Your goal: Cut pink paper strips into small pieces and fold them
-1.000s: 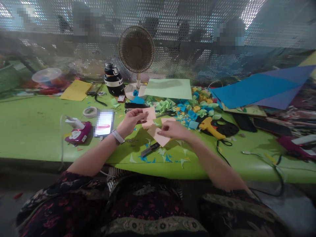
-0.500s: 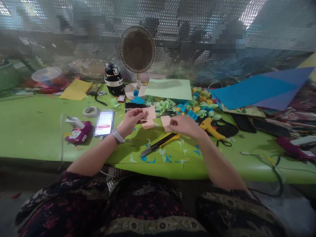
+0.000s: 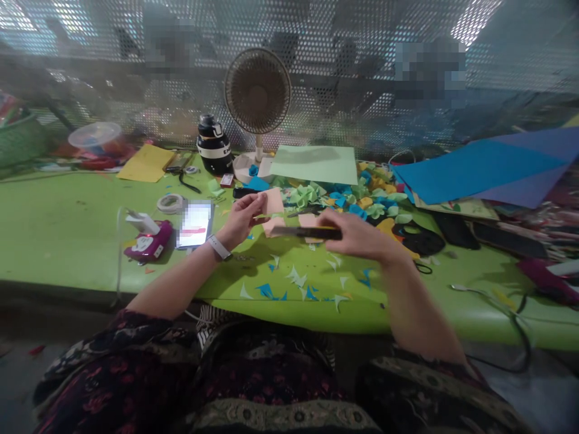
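Note:
My left hand [image 3: 246,216] pinches a small pink paper square [image 3: 273,201] above the green table [image 3: 253,271]. My right hand [image 3: 348,232] is wrapped round a utility knife [image 3: 307,232], raised over the table with its blade end pointing left, toward the left hand. Behind the knife lie a second pink piece [image 3: 274,227] on the left and a third [image 3: 309,220] by the right fingers, both partly covered by it. Blue and pale green paper scraps [image 3: 296,277] are scattered in front of the hands.
A fan [image 3: 257,90], a black bottle [image 3: 214,147] and a green sheet [image 3: 314,163] stand or lie at the back. Folded paper pieces [image 3: 307,194] are heaped beyond the hands. Left are a phone [image 3: 195,224] and purple glue gun-like device [image 3: 149,241]; blue sheets [image 3: 456,172] lie right.
My right hand has taken hold of the utility knife and lifted it from the table. The left hand still holds its pink square. The view has shifted slightly.

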Available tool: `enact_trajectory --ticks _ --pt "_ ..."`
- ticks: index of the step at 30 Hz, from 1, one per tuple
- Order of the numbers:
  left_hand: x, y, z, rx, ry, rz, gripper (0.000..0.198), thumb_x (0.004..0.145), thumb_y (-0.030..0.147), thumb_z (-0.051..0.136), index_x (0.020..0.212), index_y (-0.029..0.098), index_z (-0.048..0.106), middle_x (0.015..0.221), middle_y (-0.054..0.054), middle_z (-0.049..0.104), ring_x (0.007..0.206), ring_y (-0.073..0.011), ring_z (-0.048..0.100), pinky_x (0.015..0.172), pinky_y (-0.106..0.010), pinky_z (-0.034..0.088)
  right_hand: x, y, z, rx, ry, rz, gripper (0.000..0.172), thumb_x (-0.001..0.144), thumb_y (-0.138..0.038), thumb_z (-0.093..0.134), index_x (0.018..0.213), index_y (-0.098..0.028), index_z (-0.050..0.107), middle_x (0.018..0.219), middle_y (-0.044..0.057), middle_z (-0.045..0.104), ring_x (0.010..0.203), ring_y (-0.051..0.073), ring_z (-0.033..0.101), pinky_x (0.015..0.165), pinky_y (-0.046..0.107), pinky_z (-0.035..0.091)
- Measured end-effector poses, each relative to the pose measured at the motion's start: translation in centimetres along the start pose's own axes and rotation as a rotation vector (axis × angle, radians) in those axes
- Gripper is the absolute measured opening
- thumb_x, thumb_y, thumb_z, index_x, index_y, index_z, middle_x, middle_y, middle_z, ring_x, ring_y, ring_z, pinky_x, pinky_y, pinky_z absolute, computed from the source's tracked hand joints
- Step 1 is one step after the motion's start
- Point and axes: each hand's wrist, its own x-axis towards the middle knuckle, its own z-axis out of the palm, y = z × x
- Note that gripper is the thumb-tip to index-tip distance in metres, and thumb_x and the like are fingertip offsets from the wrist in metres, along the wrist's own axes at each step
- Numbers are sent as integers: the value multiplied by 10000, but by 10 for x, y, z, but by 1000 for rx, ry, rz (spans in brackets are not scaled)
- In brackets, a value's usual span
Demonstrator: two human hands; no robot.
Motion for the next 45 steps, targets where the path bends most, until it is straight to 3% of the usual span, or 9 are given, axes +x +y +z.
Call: enact_trajectory --ticks 3,6,21,35,45 --pt "2 -1 0 -21 18 20 440 608 488 890 805 180 645 707 47 615 630 -65 616 576 -187 570 -8 9 -14 45 262 75 315 754 -251 584 1066 -210 587 1003 60 704 843 224 638 757 315 457" --pt "2 0 1 -12 32 27 425 626 488 879 789 179 638 681 54 592 614 -58 600 580 -185 572 -10 13 -15 -56 362 139 352 730 -236 583 1080 -211 619 996 71 718 834 241 643 754 333 455" --pt "-1 -3 -1 -4 -21 56 398 663 498 857 772 171 659 667 45 546 608 -54 568 581 -179 566 -6 9 -7 -89 287 165 362 739 -238 587 1095 -210 646 1006 66 734 851 240 660 729 318 444" --pt "-2 -3 0 36 -4 56 396 657 501 855 792 179 667 731 29 604 652 -66 598 605 -188 574 -5 9 -6 -124 261 174 352 746 -240 584 1091 -221 651 1028 71 742 873 248 668 736 331 461" --pt "-7 -7 5 100 -4 85 430 647 515 855 831 164 687 770 20 649 687 -76 619 659 -211 580 2 5 0 -170 156 190 369 777 -251 570 1137 -218 641 1187 86 712 997 276 662 778 343 464"
